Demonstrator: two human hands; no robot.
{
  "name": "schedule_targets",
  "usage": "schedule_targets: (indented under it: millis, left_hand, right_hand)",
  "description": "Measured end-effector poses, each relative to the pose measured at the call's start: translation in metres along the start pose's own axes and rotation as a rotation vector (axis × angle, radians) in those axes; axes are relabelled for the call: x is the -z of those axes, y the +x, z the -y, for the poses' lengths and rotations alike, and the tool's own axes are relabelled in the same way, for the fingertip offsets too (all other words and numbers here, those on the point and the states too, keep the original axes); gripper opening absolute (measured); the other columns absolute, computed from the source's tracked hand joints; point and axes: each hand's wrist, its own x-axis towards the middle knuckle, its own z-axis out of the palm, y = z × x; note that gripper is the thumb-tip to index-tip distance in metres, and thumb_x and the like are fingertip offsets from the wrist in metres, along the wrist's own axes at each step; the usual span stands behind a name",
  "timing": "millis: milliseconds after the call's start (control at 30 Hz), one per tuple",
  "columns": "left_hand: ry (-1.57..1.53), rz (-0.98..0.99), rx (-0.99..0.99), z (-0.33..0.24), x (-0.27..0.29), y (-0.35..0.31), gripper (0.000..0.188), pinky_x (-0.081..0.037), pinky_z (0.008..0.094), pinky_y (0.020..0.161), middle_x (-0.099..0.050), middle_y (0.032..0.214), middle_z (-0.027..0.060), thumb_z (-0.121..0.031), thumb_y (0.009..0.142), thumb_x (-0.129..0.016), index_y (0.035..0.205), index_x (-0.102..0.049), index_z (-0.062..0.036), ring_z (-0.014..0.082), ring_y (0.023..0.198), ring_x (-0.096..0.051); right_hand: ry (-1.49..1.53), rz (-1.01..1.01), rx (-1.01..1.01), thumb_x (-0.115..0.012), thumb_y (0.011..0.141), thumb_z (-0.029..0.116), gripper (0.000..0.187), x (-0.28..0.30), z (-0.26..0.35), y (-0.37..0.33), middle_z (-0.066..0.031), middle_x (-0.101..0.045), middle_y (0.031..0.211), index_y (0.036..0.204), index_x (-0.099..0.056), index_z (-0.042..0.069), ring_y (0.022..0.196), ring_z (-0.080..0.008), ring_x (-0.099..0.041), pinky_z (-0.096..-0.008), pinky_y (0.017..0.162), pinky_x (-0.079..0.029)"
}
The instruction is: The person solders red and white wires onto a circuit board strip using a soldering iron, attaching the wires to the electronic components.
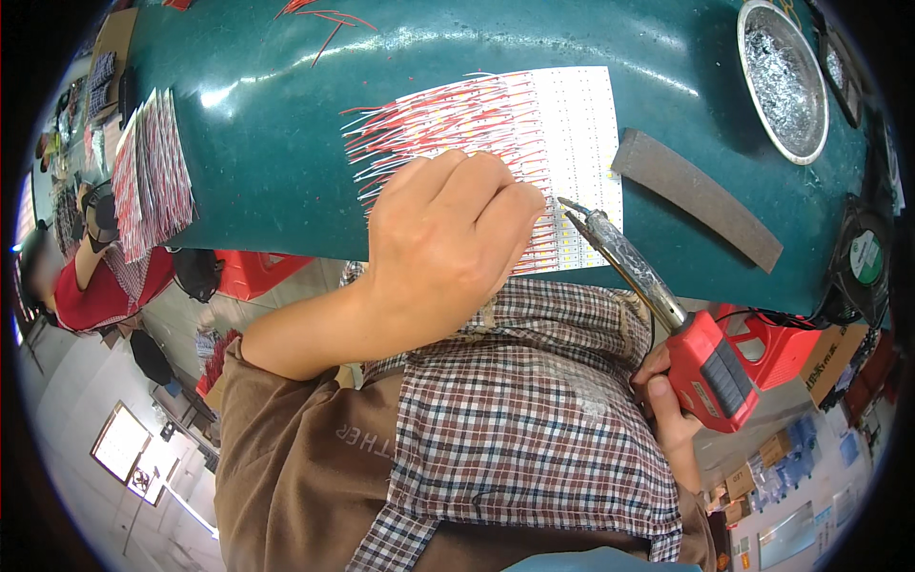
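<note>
A white LED circuit board panel (581, 124) lies on the green table, with rows of red and white wires (448, 114) fixed across its left and middle part. Over the panel's lower part is my left hand (453, 224), fingers curled and pinched together at the row of solder pads. Whatever is between its fingertips is hidden. My right hand (664, 396) grips the red handle of a soldering iron (710, 372). The iron's dark tip (564, 202) points at the panel, just right of my left fingertips; whether it touches cannot be told.
Right of the panel lies a curved grey-brown bar (701, 195). A round metal bowl (783, 81) sits at the far right, a small black fan (863, 253) below it. Wired panels (152, 176) are stacked at the left edge. Loose red wires (329, 19) lie at the back. Another person (91, 286) sits left.
</note>
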Motion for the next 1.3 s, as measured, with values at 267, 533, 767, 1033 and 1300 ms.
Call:
schedule_targets:
  millis: [267, 533, 767, 1033, 1300]
  left_hand:
    - [0.034, 0.014, 0.020, -0.002, -0.001, 0.001, 0.018, -0.041, 0.0335, 0.056, -0.054, 0.072, 0.0038, -0.003, 0.067, -0.072, 0.081, -0.062, -0.0083, 0.0211, 0.064, -0.054]
    - [0.035, 0.043, 0.011, -0.001, 0.000, 0.001, 0.018, -0.041, 0.0338, 0.057, -0.054, 0.073, 0.0041, -0.003, 0.067, -0.071, 0.082, -0.063, -0.0084, 0.0214, 0.064, -0.054]
    - [0.050, 0.064, 0.003, -0.003, 0.002, 0.001, 0.019, -0.041, 0.0340, 0.058, -0.054, 0.074, 0.0041, -0.003, 0.068, -0.071, 0.084, -0.063, -0.0077, 0.0216, 0.066, -0.054]
    - [0.064, 0.054, -0.003, -0.004, 0.002, 0.002, 0.020, -0.041, 0.0337, 0.057, -0.055, 0.075, 0.0038, -0.003, 0.067, -0.072, 0.084, -0.064, -0.0079, 0.0212, 0.066, -0.055]
    - [0.167, -0.009, 0.004, 0.025, 0.022, 0.031, 0.015, -0.044, 0.0339, 0.057, -0.057, 0.075, 0.0050, -0.008, 0.070, -0.074, 0.083, -0.066, -0.0078, 0.0222, 0.067, -0.057]
  right_hand:
    - [0.039, -0.019, -0.040, -0.065, 0.083, 0.019, 0.024, -0.004, 0.002, 0.001, -0.0112, -0.053, 0.073, 0.089, -0.052, -0.001, 0.067, -0.0183, -0.052, -0.0281, 0.062, -0.042]
    - [0.067, 0.081, -0.006, -0.060, 0.083, 0.001, 0.014, 0.003, 0.002, 0.003, -0.0093, -0.061, 0.079, 0.097, -0.061, -0.003, 0.073, -0.0185, -0.059, -0.0324, 0.069, -0.049]
    - [0.047, -0.028, -0.017, -0.064, 0.084, 0.024, 0.027, -0.001, 0.000, 0.001, -0.0115, -0.055, 0.072, 0.084, -0.052, -0.001, 0.055, -0.0106, -0.045, -0.0230, 0.052, -0.037]
    - [0.021, -0.117, 0.006, -0.064, 0.084, 0.028, 0.035, -0.007, 0.006, 0.002, -0.0093, -0.057, 0.070, 0.092, -0.055, -0.006, 0.044, -0.0073, -0.041, -0.0213, 0.045, -0.036]
    - [0.123, -0.204, -0.002, -0.064, 0.083, 0.030, 0.041, -0.014, 0.014, 0.010, -0.0063, -0.051, 0.059, 0.097, -0.052, -0.006, 0.040, -0.0070, -0.037, -0.0220, 0.042, -0.035]
